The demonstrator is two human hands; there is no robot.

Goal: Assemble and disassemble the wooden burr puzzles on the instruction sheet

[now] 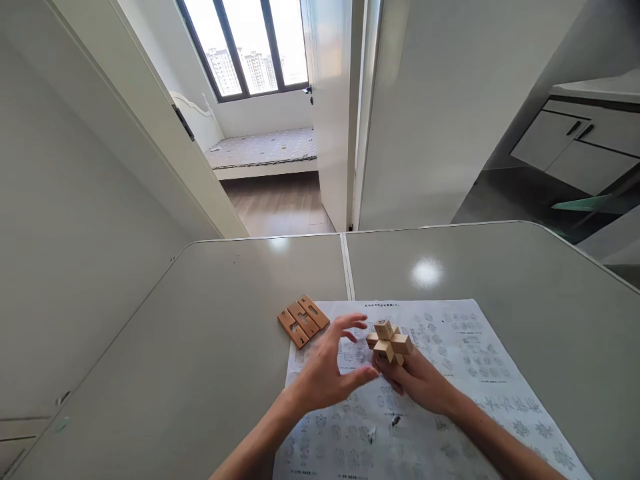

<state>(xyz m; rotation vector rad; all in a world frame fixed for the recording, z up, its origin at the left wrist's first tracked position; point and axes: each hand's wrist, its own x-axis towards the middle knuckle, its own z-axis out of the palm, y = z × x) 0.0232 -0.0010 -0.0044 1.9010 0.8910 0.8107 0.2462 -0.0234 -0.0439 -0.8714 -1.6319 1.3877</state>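
Observation:
A light wooden burr puzzle (390,342), built of interlocking blocks in a star-like cross, is held up by my right hand (417,380). The fingers grip it from below and partly hide its underside. Just left of it, my left hand (325,370) is held with thumb and fingers spread wide, touching nothing that I can see. Beyond the left hand lie flat reddish-brown wooden pieces (303,321) side by side, with cut-out slots and numbers on them. Both hands are above a large printed sheet (480,363) covered with small puzzle diagrams.
The pale table (215,360) has a seam strip (347,267) running down its middle and a rounded far edge. Small dark marks or tears (395,421) show on the sheet near me. Past the table stand an open door (333,113), a bed (265,147) and a white cabinet (565,137).

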